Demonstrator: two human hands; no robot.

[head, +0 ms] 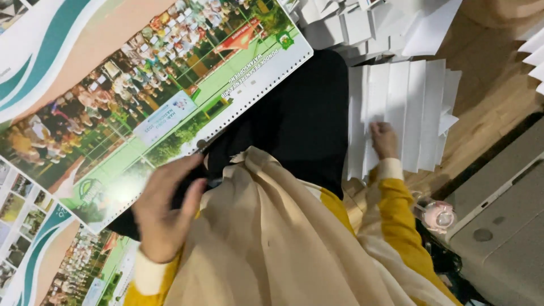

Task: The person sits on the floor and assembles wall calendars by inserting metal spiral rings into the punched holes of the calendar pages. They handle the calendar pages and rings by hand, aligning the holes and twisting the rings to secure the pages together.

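My left hand point(165, 208) grips the punched lower edge of a large printed sheet point(147, 96), a colourful page with a crowd photo and a row of small holes along its border. The sheet lies tilted over my lap, above more printed pages point(34, 226) of the same kind. My right hand point(385, 139) rests with fingertips on a fanned row of white folded papers point(402, 107) on the wooden floor. Both arms wear yellow sleeves with cream cuffs. A beige cloth point(266, 238) and black fabric point(300, 113) cover my lap.
A heap of white folded papers point(374, 22) lies at the top, with more at the right edge point(535, 56). A grey machine point(498, 226) stands at lower right. A small pink object point(439, 216) sits beside my right elbow. Wooden floor point(493, 96) shows between them.
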